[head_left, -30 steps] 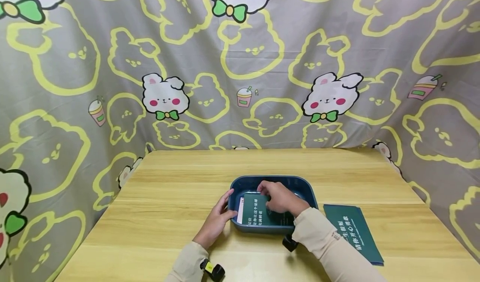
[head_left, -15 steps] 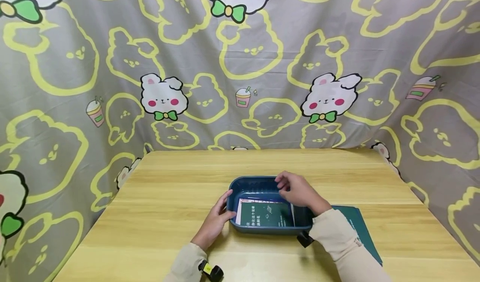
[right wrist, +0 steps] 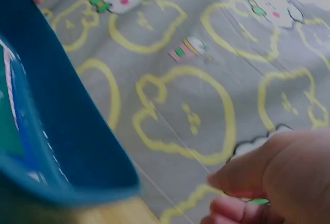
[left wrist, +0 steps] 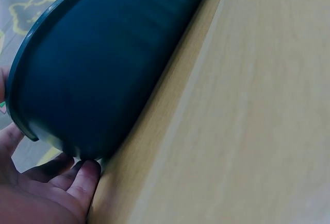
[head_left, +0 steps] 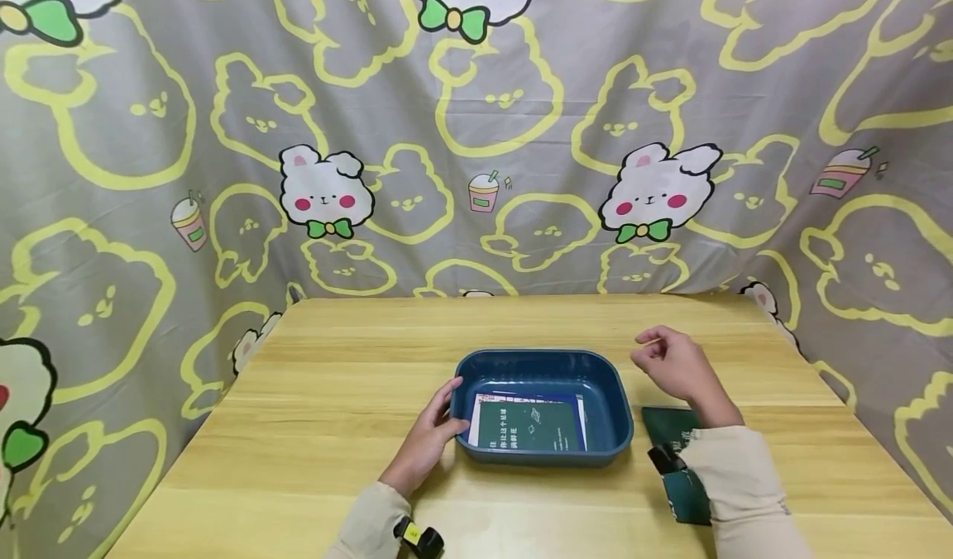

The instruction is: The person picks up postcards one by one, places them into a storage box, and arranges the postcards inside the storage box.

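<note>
A dark blue rectangular tub (head_left: 543, 458) stands on the table. My left hand (head_left: 428, 439) holds its left end, thumb over the rim and fingers along the outer wall. In the left wrist view the fingers of that hand (left wrist: 56, 193) touch the tub's outer side (left wrist: 103, 69) low down. Inside the tub lies a green printed card (head_left: 524, 427) with white writing, on top of other white and blue-edged cards. To the right of the tub my right hand (head_left: 677, 369) hovers with loosely bent fingers, nothing in it. Beneath that arm lie more green cards (head_left: 688, 497), partly covered by the sleeve.
The wooden table (head_left: 357, 360) reaches back to a grey curtain (head_left: 417, 253) printed with yellow outlines and white rabbits. Black cameras are strapped at both wrists, the left one (head_left: 426, 540) near the front edge of the view.
My right hand has left the tub's inside, moving right over its right rim to a spot above the cards on the table. My left hand has stayed on the tub.
</note>
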{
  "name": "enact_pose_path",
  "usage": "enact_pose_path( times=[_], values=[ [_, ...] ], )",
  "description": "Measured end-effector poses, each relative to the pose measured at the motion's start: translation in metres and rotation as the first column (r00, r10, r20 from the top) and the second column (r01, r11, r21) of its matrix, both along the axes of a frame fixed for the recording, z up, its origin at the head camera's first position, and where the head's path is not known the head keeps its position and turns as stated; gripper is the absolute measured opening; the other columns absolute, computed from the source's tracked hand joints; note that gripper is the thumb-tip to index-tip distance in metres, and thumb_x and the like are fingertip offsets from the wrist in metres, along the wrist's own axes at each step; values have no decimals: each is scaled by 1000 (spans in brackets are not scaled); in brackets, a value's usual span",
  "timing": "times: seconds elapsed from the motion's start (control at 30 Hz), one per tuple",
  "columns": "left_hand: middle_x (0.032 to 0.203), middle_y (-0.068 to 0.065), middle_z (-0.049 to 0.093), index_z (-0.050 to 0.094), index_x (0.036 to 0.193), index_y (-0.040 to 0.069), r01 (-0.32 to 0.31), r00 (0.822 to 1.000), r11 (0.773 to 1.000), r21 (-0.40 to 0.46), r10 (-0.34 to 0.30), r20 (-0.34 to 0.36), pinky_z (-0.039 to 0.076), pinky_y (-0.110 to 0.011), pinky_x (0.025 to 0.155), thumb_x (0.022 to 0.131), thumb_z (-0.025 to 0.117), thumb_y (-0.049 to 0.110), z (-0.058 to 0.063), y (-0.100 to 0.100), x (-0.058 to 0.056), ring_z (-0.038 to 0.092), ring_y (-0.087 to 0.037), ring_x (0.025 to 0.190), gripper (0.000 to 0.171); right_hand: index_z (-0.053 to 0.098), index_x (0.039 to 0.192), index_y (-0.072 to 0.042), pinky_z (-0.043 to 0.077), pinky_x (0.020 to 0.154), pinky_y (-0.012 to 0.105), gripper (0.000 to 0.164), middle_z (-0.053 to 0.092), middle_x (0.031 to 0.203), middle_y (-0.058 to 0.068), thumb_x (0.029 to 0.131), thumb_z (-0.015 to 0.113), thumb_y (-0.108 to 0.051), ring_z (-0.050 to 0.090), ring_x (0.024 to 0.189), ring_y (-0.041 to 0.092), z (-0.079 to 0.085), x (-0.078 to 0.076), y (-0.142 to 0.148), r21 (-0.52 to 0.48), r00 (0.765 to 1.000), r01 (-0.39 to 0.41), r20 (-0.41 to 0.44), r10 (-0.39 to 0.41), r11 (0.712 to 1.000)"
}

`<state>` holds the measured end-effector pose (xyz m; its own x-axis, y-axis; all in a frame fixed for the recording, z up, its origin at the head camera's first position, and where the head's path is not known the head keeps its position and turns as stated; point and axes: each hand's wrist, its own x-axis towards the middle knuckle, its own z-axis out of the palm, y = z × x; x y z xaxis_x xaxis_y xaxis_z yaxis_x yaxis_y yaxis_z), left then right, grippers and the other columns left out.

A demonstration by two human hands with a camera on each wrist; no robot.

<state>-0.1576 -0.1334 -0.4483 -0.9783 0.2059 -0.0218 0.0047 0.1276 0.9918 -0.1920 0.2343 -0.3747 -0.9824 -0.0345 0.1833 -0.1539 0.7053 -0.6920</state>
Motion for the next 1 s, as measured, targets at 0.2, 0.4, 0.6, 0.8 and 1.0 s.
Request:
enact_pose_path(
  times=[0.2,0.4,0.6,0.8,1.0],
  values=[
    [152,-25,24,31,147,22,4,1000,1000,1,-4,-1,28,-61,108,89,55,7,1,1,2,28,-46,134,64,54,112,9,48,66,41,40,62,94,22,88,61,-23,58,80,30,-4,5,36,72,984,41,168,-53,997],
    [152,-26,23,32,147,22,3,1000,1000,-1,-3,2,27,-62,108,89,54,6,1,2,1,27,-47,134,64,53,87,8,44,60,37,37,50,73,14,86,67,-26,48,66,25,-12,9,65,144,906,-14,421,-48,989],
    [152,-25,24,32,147,21,2,1000,1000,7,-3,5,27,-61,109,89,54,5,0,2,-1,27,-46,135,64,55,67,0,39,54,29,35,40,55,1,85,69,-27,44,51,16,-25,18,77,149,831,-54,554,-39,987],
    [153,-25,23,32,147,22,3,1000,1000,9,-3,3,26,-61,109,89,54,5,0,1,0,25,-47,135,64,56,81,11,46,60,35,50,53,67,11,74,79,-33,52,63,25,-33,16,76,253,844,-89,532,-62,963],
    [153,-25,24,33,146,23,4,1000,1000,2,-4,2,26,-61,109,89,55,6,0,1,0,25,-46,135,64,48,101,22,50,68,42,70,52,82,19,71,82,-31,51,76,33,-35,10,68,260,827,-73,556,-87,963]
  ],
)
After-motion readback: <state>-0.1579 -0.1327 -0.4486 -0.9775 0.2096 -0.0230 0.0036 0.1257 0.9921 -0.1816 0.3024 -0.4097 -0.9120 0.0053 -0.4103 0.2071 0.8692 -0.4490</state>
